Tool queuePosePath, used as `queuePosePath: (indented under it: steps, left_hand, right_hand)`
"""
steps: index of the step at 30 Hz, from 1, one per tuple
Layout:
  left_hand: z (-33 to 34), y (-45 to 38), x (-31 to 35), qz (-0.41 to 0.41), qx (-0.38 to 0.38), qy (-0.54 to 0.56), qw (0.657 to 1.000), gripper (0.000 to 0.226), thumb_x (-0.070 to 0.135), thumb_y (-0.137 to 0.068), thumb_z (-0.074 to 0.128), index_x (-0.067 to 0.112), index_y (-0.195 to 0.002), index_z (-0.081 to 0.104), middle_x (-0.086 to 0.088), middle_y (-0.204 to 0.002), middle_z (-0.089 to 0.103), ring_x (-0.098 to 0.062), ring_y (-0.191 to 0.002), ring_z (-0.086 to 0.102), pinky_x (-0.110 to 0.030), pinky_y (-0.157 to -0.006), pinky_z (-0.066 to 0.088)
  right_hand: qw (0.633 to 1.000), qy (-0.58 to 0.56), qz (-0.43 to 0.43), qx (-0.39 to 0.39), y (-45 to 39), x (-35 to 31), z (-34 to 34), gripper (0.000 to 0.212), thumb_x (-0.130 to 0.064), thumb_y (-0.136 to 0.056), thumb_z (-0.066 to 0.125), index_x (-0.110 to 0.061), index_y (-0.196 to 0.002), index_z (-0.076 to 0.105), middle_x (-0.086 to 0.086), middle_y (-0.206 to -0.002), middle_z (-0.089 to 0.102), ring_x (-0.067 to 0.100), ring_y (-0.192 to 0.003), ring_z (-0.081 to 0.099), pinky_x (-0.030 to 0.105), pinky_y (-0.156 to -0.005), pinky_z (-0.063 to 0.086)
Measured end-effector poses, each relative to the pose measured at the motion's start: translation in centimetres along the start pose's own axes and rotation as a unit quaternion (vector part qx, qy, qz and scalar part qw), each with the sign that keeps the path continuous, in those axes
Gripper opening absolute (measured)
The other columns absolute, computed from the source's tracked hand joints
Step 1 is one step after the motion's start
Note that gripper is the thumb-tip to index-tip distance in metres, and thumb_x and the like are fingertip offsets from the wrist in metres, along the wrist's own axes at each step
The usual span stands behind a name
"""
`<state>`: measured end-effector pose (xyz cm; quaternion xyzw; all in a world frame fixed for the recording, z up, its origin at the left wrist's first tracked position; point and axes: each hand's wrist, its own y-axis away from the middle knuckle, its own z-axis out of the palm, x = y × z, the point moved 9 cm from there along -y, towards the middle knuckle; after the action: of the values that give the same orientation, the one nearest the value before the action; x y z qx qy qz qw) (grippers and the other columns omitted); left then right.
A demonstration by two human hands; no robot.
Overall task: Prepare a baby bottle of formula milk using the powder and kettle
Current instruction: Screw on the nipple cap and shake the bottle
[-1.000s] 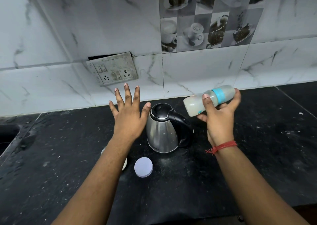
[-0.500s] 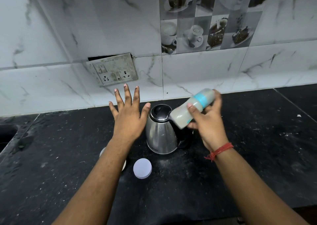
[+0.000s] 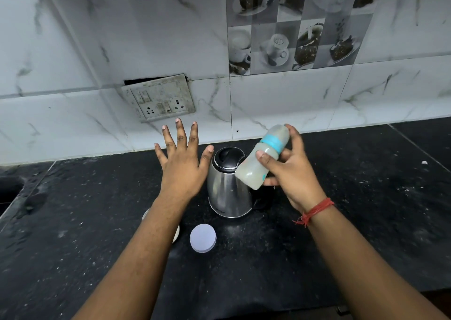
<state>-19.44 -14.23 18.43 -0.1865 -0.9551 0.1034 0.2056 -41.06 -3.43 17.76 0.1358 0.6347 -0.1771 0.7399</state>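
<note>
At centre frame, the right hand [image 3: 295, 173] grips the capped baby bottle [image 3: 262, 157] of cloudy liquid, tilted above the kettle [image 3: 227, 188]. The left hand [image 3: 183, 163] hovers with fingers spread, holding nothing. Mixing probably calls for a firm grip and short strokes clear of the kettle.

Bare black counter [image 3: 366, 210] right of the kettle [image 3: 228, 193]; round white lid [image 3: 203, 238] and half-hidden container [image 3: 176, 233] just before it.

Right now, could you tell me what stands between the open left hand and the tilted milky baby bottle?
In the head view, the steel kettle with a black lid stands between them.
</note>
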Motion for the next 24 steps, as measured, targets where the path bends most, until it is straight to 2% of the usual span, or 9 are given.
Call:
queuePosePath:
  steps: [2, 7, 9, 12, 13, 16, 18, 20, 24]
  left_hand:
    - [0.0, 0.1, 0.0, 0.0, -0.002, -0.001, 1.0, 0.085, 0.075, -0.093, 0.005, 0.032, -0.165, -0.001, -0.003, -0.172, -0.021, -0.031, -0.156, -0.028, -0.066, -0.124, -0.009]
    - [-0.3, 0.0, -0.3, -0.002, 0.002, -0.003, 1.0, 0.085, 0.075, -0.093, 0.005, 0.031, -0.165, -0.001, -0.003, -0.172, -0.021, -0.032, -0.156, -0.028, -0.066, -0.124, -0.009]
    - [-0.2, -0.1, -0.2, -0.003, 0.0, -0.002, 1.0, 0.085, 0.076, -0.093, 0.004, 0.032, -0.165, -0.001, -0.002, -0.172, -0.021, -0.031, -0.156, -0.028, -0.066, -0.124, -0.009]
    - [0.0, -0.1, 0.1, 0.0, 0.0, 0.0, 1.0, 0.085, 0.075, -0.093, 0.004, 0.032, -0.165, -0.001, -0.002, -0.172, -0.021, -0.031, -0.156, -0.028, -0.065, -0.124, -0.009]
    - [0.0, -0.1, 0.2, 0.001, 0.001, 0.0, 1.0, 0.084, 0.075, -0.093, 0.005, 0.032, -0.165, -0.001, -0.002, -0.172, -0.021, -0.031, -0.156, -0.027, -0.065, -0.124, -0.009]
    - [0.1, -0.1, 0.1, 0.0, 0.001, 0.001, 1.0, 0.083, 0.074, -0.094, 0.006, 0.032, -0.165, -0.001, -0.002, -0.172, -0.021, -0.031, -0.156, -0.027, -0.065, -0.124, -0.009]
    - [0.0, -0.1, 0.0, -0.001, 0.003, 0.001, 1.0, 0.083, 0.074, -0.094, 0.007, 0.032, -0.165, -0.001, -0.002, -0.172, -0.021, -0.031, -0.156, -0.028, -0.065, -0.124, -0.009]
    - [0.0, -0.2, -0.1, -0.004, 0.0, 0.001, 1.0, 0.084, 0.075, -0.094, 0.006, 0.032, -0.165, -0.001, -0.002, -0.172, -0.021, -0.031, -0.156, -0.028, -0.065, -0.124, -0.009]
    - [0.2, -0.1, 0.1, -0.003, -0.002, 0.004, 1.0, 0.085, 0.075, -0.093, 0.005, 0.032, -0.166, -0.001, -0.002, -0.172, -0.021, -0.031, -0.156, -0.028, -0.065, -0.124, -0.009]
  right_hand:
    - [1.0, -0.006, -0.004, 0.004, 0.0, 0.0, -0.2, 0.09, -0.015, -0.088, 0.076, -0.04, -0.154, 0.021, 0.007, -0.124, 0.066, 0.019, -0.102, 0.073, 0.035, -0.06, 0.06]
    - [0.988, -0.078, -0.065, 0.116, -0.4, -1.5, -3.2, 0.09, -0.013, -0.091, 0.073, -0.037, -0.155, 0.015, 0.013, -0.131, 0.06, 0.014, -0.099, 0.073, 0.041, -0.067, 0.062]
    - [0.993, -0.055, -0.06, 0.083, -0.4, -1.5, -2.7, 0.089, -0.01, -0.091, 0.072, -0.038, -0.155, 0.016, 0.012, -0.131, 0.059, 0.014, -0.097, 0.073, 0.04, -0.066, 0.062]
    - [0.998, 0.015, -0.023, -0.064, 0.0, -0.4, 0.4, 0.093, -0.002, -0.088, 0.072, -0.04, -0.154, 0.019, 0.009, -0.13, 0.062, 0.017, -0.097, 0.074, 0.039, -0.065, 0.062]
    - [0.996, 0.023, -0.019, -0.087, 0.1, -0.2, 0.9, 0.094, -0.001, -0.087, 0.072, -0.04, -0.154, 0.019, 0.007, -0.129, 0.063, 0.018, -0.097, 0.074, 0.039, -0.066, 0.062]
    - [0.998, -0.026, -0.024, -0.042, -0.3, -0.6, -0.1, 0.091, -0.004, -0.088, 0.071, -0.039, -0.154, 0.02, 0.005, -0.122, 0.065, 0.016, -0.098, 0.073, 0.036, -0.062, 0.061]
    - [0.997, -0.061, -0.04, 0.013, -0.9, -1.1, -1.5, 0.09, -0.007, -0.089, 0.071, -0.039, -0.155, 0.018, 0.006, -0.126, 0.063, 0.021, -0.107, 0.071, 0.043, -0.067, 0.062]
    - [0.996, -0.074, -0.049, 0.028, -1.1, -1.3, -2.1, 0.089, -0.007, -0.091, 0.07, -0.039, -0.154, 0.017, 0.007, -0.128, 0.061, 0.021, -0.109, 0.069, 0.046, -0.071, 0.062]
    - [0.995, -0.03, -0.013, -0.096, -0.4, -0.6, 0.6, 0.093, -0.002, -0.085, 0.071, -0.039, -0.153, 0.021, 0.005, -0.122, 0.064, 0.018, -0.097, 0.072, 0.038, -0.063, 0.061]
